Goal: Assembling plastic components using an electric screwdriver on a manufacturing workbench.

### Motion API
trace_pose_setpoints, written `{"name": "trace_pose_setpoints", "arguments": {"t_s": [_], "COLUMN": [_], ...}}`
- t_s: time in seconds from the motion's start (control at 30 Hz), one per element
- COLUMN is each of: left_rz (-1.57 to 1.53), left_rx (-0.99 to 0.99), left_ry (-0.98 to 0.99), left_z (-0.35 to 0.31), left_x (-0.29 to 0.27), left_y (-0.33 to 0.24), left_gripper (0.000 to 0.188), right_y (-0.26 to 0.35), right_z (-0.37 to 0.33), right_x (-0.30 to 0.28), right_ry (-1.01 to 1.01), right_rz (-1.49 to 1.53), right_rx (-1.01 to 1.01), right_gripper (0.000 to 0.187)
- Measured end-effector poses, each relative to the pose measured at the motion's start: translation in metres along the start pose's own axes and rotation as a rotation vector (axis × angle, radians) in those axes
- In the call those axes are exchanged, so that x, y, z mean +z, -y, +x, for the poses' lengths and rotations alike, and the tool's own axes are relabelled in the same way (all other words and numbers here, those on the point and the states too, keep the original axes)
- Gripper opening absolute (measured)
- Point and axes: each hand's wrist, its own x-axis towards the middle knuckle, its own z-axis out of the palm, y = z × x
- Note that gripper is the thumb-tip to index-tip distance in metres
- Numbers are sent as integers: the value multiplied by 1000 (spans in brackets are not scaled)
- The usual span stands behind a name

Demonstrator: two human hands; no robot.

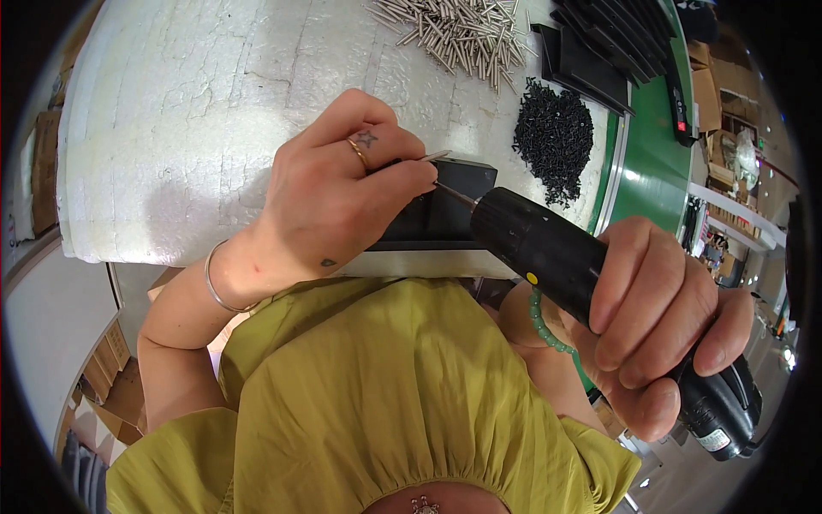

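In my right hand (655,321) is a black electric screwdriver (544,244), my fingers wrapped round its body. Its thin bit points left and reaches close to the fingertips of my left hand (342,176). Those fingertips pinch a slim metal pin (437,156), whose end sticks out past them. Beneath my left hand lies a black box-shaped part (467,176) near the table's front edge, partly covered by the hand. Whether the bit touches a screw is hidden by my fingers.
A heap of metal pins (467,34) lies at the back of the foam-covered table (171,128). Right of it sits a pile of small black screws (555,141). Several black panels (591,64) are stacked at the far right, beside a green surface (646,163).
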Motion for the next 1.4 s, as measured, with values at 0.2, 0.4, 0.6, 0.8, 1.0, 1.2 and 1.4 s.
{"name": "trace_pose_setpoints", "arguments": {"t_s": [0.2,0.4,0.6,0.8,1.0,1.2,1.4], "left_rz": [-177,-250,-287,-426,-73,133,142], "left_rx": [-47,-64,-35,-117,-82,-70,11], "left_ry": [-39,-30,-22,29,67,105,35], "left_z": [-2,0,0,-2,1,-14,-11], "left_x": [5,7,7,6,-8,-1,4], "left_y": [2,2,3,1,5,1,-1], "left_gripper": [27,26,21,21,21,28,21], "right_y": [5,8,7,9,2,4,4], "right_z": [-2,-9,-10,-10,-16,-12,-11], "right_x": [6,17,15,11,0,-6,-7], "right_ry": [-78,-295,-283,-124,-51,-26,23], "right_rz": [31,5,62,36,-132,-163,-174], "right_rx": [-31,-124,-169,-136,-9,41,106], "right_gripper": [28,28,28,28,27,28,29]}}
